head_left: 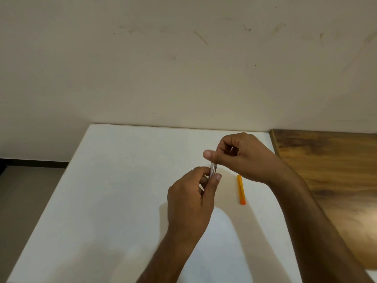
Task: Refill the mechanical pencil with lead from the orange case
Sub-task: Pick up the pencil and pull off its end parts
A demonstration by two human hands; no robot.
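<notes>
The left hand [191,198] grips the pencil [212,170] upright by its barrel, steadying it so the right hand [242,156], fingers pinched at its top end, can probably work the cap or feed lead. The orange case [241,189] lies near the white table's [126,180] right edge. A wooden surface [330,170] adjoins; a scuffed cream wall [183,68] stands behind.

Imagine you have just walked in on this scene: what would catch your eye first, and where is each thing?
First, the two hands meeting above the middle of the white table: the left hand grips a silvery mechanical pencil, while the right hand pinches at its upper end. Next, the orange case lying flat on the table just right of the hands. A wooden surface adjoins the table at far right.
</notes>
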